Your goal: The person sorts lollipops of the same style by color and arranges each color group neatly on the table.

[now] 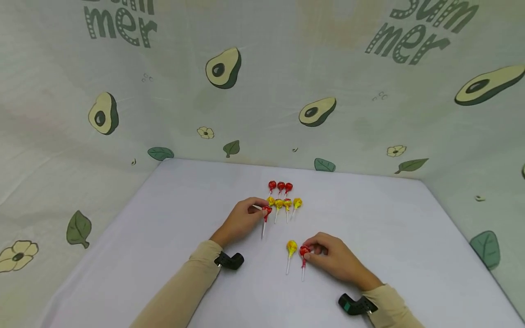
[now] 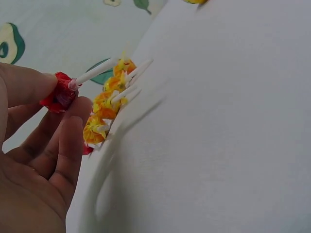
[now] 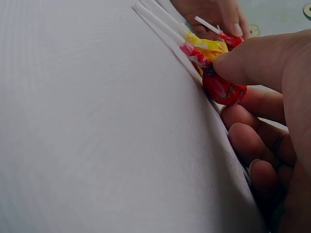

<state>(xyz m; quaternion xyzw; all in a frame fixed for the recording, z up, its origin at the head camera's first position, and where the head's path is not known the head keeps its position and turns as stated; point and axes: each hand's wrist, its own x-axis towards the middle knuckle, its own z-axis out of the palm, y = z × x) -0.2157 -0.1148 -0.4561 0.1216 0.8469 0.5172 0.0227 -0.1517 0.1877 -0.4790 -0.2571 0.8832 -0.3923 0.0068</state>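
On a white table, the left hand (image 1: 242, 220) pinches a red lollipop (image 1: 267, 211) by its head beside the yellow row (image 1: 284, 203), whose sticks it could knock askew. The right hand (image 1: 334, 259) pinches a second red lollipop (image 1: 304, 251) lying just beside a loose yellow one (image 1: 291, 247), which might get nudged. Only the head view shows the three red lollipops (image 1: 280, 186) behind the yellow row; the left wrist view shows the fingertips (image 2: 73, 119) closed on the wrapper.

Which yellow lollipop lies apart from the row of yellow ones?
The yellow lollipop just left of the right hand, beside the red lollipop it pinches; the others form a row farther back.
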